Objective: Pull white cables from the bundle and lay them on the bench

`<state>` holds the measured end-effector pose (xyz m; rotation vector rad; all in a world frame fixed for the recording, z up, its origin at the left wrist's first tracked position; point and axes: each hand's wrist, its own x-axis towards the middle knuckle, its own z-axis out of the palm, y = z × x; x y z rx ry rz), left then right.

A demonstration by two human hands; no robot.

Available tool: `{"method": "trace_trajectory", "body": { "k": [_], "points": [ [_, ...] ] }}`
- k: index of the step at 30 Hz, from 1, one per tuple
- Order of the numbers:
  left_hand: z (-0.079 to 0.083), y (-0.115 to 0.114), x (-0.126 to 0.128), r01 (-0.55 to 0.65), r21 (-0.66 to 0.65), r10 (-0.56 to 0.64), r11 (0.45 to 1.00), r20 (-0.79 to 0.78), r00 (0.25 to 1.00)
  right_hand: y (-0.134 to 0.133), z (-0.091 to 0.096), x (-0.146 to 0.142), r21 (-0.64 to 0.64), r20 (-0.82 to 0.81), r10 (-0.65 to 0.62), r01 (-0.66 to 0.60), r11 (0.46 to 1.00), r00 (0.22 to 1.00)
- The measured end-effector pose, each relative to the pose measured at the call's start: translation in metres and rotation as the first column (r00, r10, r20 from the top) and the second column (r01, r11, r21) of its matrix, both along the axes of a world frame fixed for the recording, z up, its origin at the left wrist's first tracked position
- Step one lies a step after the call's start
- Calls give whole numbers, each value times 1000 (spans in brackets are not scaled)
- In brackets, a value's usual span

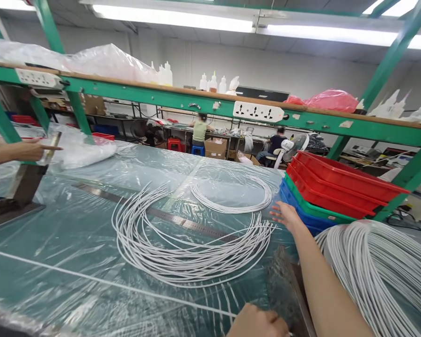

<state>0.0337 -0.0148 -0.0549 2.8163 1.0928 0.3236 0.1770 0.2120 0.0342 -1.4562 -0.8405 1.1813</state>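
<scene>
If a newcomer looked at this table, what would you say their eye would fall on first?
Probably the large loose coil of white cables in the middle of the table. Next, I'd guess, the bright red trays stacked at the right, with a thick bundle of pale cable in front of them.

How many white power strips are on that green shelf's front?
2. The left power strip is near the picture's left edge; the other power strip is right of centre.

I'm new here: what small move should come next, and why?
Probably bring the right hand toward the straight wire: that hand is open near the large coil, while the left hand seems to grip that wire.
</scene>
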Motion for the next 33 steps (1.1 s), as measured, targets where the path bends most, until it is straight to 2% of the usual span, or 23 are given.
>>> {"method": "trace_trajectory", "body": {
  "k": [8,11,16,19,24,33],
  "points": [
    [-26,2,3,-9,52,2,999,124,992,-1,0,-2,-18,29,42,-41,999,999],
    [-21,2,4,-13,62,7,998,103,995,-2,1,-3,-24,41,50,-49,999,998],
    [-3,1,1,-15,40,14,999,7,1000,-3,2,-4,-19,51,70,-69,997,996],
    [2,1,0,-4,53,4,999,5,1000,-3,3,-4,-20,60,80,-79,997,995],
    [-3,2,0,5,70,-8,998,32,999,-1,2,-3,-16,68,110,-109,994,992],
    [-21,4,2,-20,101,7,995,123,992,0,0,-3,-23,80,131,-129,991,988]
  ]
}}
